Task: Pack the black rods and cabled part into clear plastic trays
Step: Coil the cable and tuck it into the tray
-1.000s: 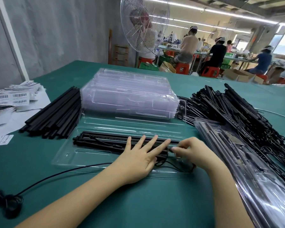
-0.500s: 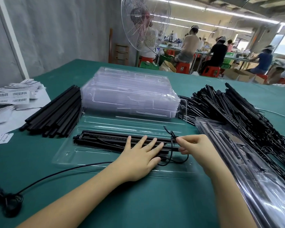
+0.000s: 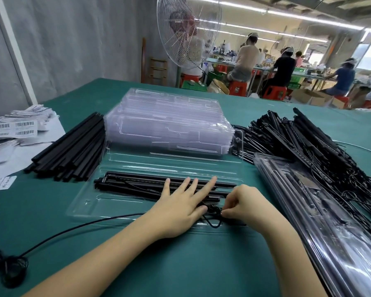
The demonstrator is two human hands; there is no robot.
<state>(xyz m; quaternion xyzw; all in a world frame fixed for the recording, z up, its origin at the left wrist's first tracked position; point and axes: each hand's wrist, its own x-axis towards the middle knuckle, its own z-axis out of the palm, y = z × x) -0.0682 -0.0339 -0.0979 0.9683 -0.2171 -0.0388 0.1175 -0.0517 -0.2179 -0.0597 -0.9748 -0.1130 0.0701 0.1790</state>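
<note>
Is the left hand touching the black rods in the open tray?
Touching. The head view shows the left hand lying flat, fingers straight across the black rods in the open tray.

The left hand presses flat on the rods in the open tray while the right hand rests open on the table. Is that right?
Not quite: the head view shows the right hand pinching the black cable; the rest holds.

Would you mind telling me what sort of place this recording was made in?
Most likely a factory packing floor: a stack of clear plastic trays and a pile of black rods sit on the green table, and seated workers line long benches behind.
</note>
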